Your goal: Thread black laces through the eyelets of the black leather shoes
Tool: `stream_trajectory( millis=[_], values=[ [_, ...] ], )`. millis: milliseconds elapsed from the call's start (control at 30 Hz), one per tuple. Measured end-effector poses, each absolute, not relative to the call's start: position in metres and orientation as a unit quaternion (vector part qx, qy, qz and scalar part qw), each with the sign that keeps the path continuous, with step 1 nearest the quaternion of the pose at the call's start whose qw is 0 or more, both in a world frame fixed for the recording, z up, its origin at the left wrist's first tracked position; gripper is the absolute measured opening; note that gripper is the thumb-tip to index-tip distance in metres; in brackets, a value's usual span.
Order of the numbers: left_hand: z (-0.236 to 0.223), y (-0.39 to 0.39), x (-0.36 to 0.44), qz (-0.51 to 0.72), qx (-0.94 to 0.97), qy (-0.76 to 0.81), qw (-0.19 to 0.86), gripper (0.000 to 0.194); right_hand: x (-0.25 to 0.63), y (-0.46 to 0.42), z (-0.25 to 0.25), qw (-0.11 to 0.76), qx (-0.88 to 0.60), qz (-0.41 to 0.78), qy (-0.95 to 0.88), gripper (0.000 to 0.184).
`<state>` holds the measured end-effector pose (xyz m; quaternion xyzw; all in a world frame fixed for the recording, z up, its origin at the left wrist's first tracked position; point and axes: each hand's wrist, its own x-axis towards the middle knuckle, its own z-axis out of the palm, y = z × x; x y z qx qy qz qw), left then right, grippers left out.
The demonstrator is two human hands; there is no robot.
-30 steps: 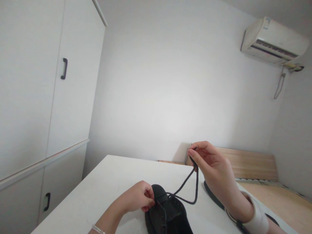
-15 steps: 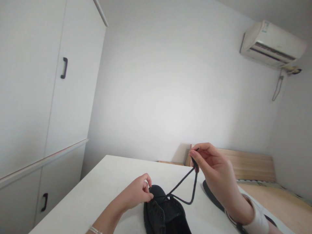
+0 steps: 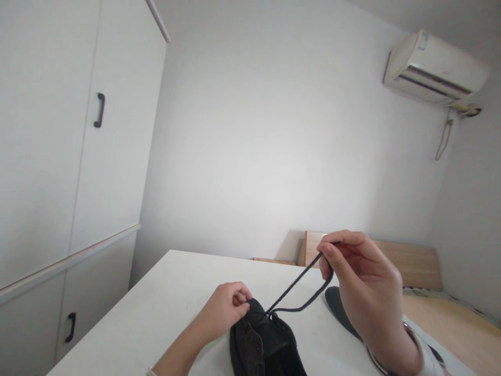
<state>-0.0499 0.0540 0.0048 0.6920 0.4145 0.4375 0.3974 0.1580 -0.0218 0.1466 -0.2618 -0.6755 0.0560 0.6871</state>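
A black lace-up shoe point(image 3: 270, 339) rests on the white table, its toe pointing away from me and its opening near the bottom edge of the view. My left hand point(image 3: 230, 308) is closed in a pinch at the left side of the toe; its fingertips partly hide what they grip there. Raised up and to the right, my right hand point(image 3: 360, 282) pinches the black shoelace point(image 3: 293, 284) between thumb and forefinger. Two strands run from these fingers down to the front of the shoe, one nearly straight and one sagging.
Beside my right wrist a flat dark insole-shaped piece point(image 3: 340, 312) lies on the white table point(image 3: 188, 277), partly covered by the arm. A white cabinet point(image 3: 113, 172) stands at left. Behind the table at right is a wooden bed point(image 3: 415, 261); an air conditioner point(image 3: 438, 68) hangs above.
My right hand has moved right, drawing the shoelace out longer, and its hanging loop has flattened. My left hand has shifted slightly right and up along the toe.
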Motion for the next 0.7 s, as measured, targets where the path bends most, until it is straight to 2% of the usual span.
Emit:
stream_trajectory(
  millis=[233, 467, 600, 700],
  values=[
    [0.007, 0.05, -0.035, 0.463, 0.606, 0.352, 0.543, 0.027, 0.151, -0.028, 0.149, 0.692, -0.246, 0.071, -0.675, 0.004],
    [0.005, 0.047, -0.023, 0.485, 0.609, 0.297, 0.553, 0.033, 0.149, -0.027, 0.149, 0.7, -0.24, 0.12, -0.662, 0.005],
    [0.012, 0.039, -0.031, 0.426, 0.659, 0.247, 0.568, 0.054, 0.152, -0.026, 0.155, 0.721, -0.247, 0.109, -0.638, 0.008],
    [0.011, 0.035, -0.033, 0.386, 0.689, 0.244, 0.563, 0.061, 0.153, -0.027, 0.161, 0.729, -0.236, 0.101, -0.635, 0.008]
  ],
)
